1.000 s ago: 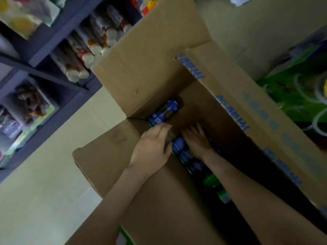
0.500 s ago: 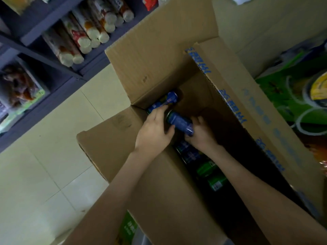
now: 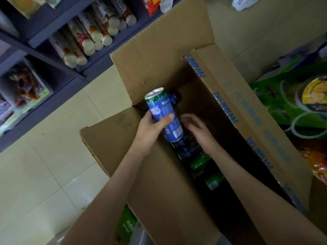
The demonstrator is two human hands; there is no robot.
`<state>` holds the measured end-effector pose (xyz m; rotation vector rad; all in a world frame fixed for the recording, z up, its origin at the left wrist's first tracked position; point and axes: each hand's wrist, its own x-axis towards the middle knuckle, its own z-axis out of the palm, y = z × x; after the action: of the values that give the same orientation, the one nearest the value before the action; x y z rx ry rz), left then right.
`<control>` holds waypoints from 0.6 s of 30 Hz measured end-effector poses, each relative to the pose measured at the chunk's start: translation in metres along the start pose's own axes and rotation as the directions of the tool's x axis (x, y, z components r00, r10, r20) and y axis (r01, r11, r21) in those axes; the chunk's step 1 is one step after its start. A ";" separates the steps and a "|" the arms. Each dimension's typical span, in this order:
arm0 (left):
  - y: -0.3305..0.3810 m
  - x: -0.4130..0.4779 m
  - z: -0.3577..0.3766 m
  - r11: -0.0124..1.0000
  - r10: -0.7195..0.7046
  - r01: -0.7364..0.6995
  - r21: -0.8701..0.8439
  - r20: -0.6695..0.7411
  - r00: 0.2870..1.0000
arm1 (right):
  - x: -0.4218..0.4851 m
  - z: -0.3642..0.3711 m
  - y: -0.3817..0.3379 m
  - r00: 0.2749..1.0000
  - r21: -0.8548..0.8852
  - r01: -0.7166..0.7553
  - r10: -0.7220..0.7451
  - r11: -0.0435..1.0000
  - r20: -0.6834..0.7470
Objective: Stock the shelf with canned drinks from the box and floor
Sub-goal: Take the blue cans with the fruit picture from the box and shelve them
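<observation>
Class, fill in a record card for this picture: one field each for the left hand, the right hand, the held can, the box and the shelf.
left hand: grips the blue can round its middle, over the box
right hand: reaching into the box, fingers relaxed, holding nothing
blue can: tilted, silver top pointing up and away
cardboard box: open, flaps up, blue and green cans lying inside
shelf: dark, stocked with tube packs
</observation>
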<state>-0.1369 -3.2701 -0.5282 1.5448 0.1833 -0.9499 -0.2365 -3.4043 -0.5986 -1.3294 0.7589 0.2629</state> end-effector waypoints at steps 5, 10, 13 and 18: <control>0.008 0.003 -0.010 0.998 0.058 -0.058 0.032 0.008 0.998 | 0.030 -0.006 0.069 0.956 -0.972 0.166 0.214 0.169 0.200; 0.005 0.002 -0.007 0.998 0.050 -0.051 0.048 0.019 0.999 | 0.058 0.007 0.059 0.961 -0.964 0.257 0.121 -0.068 0.247; 0.006 0.000 -0.003 0.996 0.041 -0.042 0.074 0.019 0.999 | 0.070 0.012 0.046 0.960 -0.942 0.254 0.180 -0.220 0.216; 0.003 0.000 0.000 0.990 0.000 -0.003 0.143 0.018 1.000 | 0.068 0.019 0.051 0.954 -0.968 0.188 0.266 -0.167 0.139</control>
<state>-0.1348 -3.2706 -0.5258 1.6669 0.1032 -0.9925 -0.2090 -3.3901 -0.6800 -2.7405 0.1141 1.3721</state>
